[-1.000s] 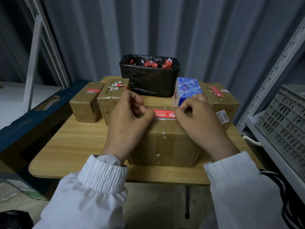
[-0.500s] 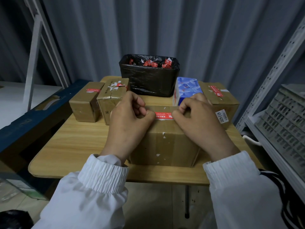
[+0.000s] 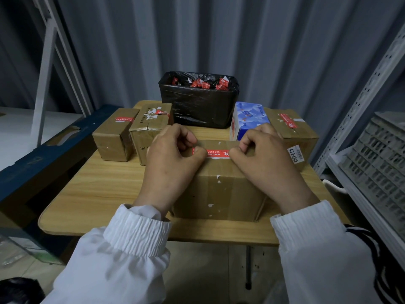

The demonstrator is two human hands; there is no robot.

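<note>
- Standing beside the light wooden table (image 3: 98, 194): a brown cardboard carton (image 3: 219, 189) sits at its near middle, between the person's white sleeves.
- A red-and-white paper seal strip (image 3: 215, 153) lies along the carton's top front edge.
- Left hand (image 3: 173, 165): fingers curled tight, thumb tip and forefinger nipping the strip's left end.
- Right hand (image 3: 265, 165): same curl, thumb and forefinger nipping the right end.
- Cannot tell whether either end has lifted off the cardboard.
- Behind the carton: a black bag-lined bin (image 3: 199, 110) with red scraps in it, and a blue tissue pack (image 3: 247, 119) just beside the bin.
- Judgement: the step in hand is peeling the strip off.
- Risk 1: the strip tears partway. Cause: thin paper pulled from both ends at once, or pulled fast.
- Risk 2: the top layer of cardboard comes away with the glue. Cause: a steep upward pull.
- Risk 3: the carton slides toward the near table edge. Cause: both hands tug and neither pins it down.
- Risk 4: a thumbnail slips off and the end lies flat again.
</note>
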